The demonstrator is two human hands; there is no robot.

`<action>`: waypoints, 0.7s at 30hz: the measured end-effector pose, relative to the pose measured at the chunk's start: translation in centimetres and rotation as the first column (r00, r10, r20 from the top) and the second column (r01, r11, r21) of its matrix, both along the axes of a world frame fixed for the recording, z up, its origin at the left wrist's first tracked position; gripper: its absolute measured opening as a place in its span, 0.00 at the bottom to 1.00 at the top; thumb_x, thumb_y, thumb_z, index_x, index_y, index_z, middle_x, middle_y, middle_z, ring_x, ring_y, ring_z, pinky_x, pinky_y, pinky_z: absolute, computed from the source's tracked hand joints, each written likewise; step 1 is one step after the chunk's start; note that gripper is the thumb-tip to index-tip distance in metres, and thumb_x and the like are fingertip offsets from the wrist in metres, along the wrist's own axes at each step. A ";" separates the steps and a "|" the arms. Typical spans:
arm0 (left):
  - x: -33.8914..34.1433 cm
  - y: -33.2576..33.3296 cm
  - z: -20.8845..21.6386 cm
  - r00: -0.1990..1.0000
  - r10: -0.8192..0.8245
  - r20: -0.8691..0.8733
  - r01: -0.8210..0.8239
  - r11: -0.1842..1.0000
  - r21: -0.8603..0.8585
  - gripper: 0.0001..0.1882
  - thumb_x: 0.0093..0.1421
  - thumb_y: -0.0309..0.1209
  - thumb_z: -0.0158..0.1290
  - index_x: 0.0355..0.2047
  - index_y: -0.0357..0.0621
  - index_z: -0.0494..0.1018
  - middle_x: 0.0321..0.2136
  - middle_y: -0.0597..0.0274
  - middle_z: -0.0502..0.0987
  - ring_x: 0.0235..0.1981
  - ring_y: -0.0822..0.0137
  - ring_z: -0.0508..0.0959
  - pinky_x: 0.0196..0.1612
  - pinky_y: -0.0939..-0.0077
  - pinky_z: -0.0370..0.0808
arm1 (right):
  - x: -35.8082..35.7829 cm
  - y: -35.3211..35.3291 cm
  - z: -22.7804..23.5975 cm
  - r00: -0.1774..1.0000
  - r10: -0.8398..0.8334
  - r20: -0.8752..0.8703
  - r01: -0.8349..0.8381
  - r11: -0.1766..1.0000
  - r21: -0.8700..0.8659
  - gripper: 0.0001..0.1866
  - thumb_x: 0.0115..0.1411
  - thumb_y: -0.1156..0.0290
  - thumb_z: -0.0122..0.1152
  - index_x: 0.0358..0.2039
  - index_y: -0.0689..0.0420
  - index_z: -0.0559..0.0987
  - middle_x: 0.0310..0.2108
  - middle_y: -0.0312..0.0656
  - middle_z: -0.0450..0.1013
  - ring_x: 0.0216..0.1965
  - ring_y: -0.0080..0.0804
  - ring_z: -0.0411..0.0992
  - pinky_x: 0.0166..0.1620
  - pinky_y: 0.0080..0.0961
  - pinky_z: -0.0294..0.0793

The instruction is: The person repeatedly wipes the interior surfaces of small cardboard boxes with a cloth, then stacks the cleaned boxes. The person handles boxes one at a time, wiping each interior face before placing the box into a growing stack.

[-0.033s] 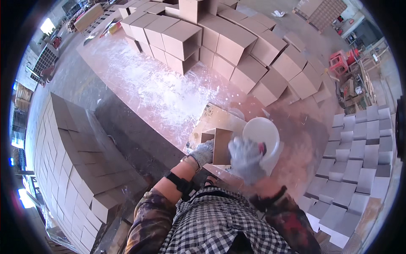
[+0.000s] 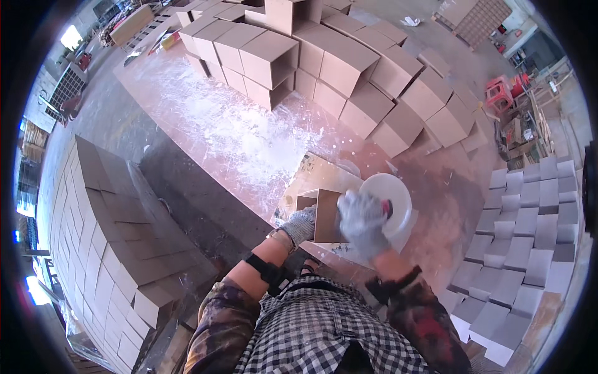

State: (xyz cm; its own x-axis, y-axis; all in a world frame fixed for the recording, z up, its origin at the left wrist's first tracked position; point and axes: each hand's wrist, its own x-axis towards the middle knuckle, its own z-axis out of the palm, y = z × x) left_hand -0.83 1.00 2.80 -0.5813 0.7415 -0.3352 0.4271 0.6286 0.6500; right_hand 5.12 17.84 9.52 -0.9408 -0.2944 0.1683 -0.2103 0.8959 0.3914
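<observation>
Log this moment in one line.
left hand: on small brown box | right hand: holding red-ended object | nearby: white tub | ahead: stacked brown boxes

Box [image 2: 329,217]: placed between left grip [image 2: 300,224] and right grip [image 2: 361,219].
Board [image 2: 310,177]: laid on the counter [image 2: 445,202], just beyond both grips.
Tub [image 2: 400,187]: set beyond and right of the right grip.
Carton stack [image 2: 339,53]: piled on the counter, well beyond both.
Left pile [image 2: 103,230]: stacked well left of both grips.
Right pile [image 2: 520,249]: stacked well to their right.

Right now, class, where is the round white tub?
In the head view, the white tub sits right of centre, partly behind the right hand, with the small box to its left.
</observation>
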 end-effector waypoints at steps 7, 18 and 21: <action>0.6 0.1 -2.1 0.994 0.112 -0.002 -0.112 0.992 0.064 0.25 0.57 0.48 0.51 0.49 0.47 0.71 0.45 0.48 0.75 0.47 0.48 0.75 0.48 0.58 0.74 | 3.6 -1.9 -1.5 0.960 0.042 0.276 0.009 0.983 -0.181 0.16 0.50 0.56 0.49 0.34 0.53 0.73 0.34 0.40 0.66 0.35 0.35 0.66 0.39 0.38 0.65; 0.9 0.4 -4.3 0.991 0.119 -0.059 -0.101 0.962 0.254 0.21 0.56 0.42 0.52 0.46 0.43 0.72 0.45 0.49 0.75 0.46 0.51 0.76 0.47 0.61 0.74 | 1.4 1.5 -2.0 0.961 0.207 -0.182 -0.250 0.933 -0.259 0.10 0.52 0.72 0.54 0.36 0.51 0.76 0.34 0.39 0.71 0.33 0.40 0.69 0.37 0.38 0.70; 1.1 0.2 -4.6 0.982 0.164 -0.094 -0.130 0.948 0.290 0.19 0.56 0.40 0.53 0.44 0.43 0.74 0.42 0.50 0.77 0.43 0.52 0.78 0.45 0.62 0.75 | 3.4 -0.6 0.7 0.924 0.375 -0.067 -0.379 0.884 -0.274 0.13 0.53 0.72 0.53 0.41 0.51 0.77 0.35 0.40 0.73 0.34 0.40 0.70 0.39 0.36 0.72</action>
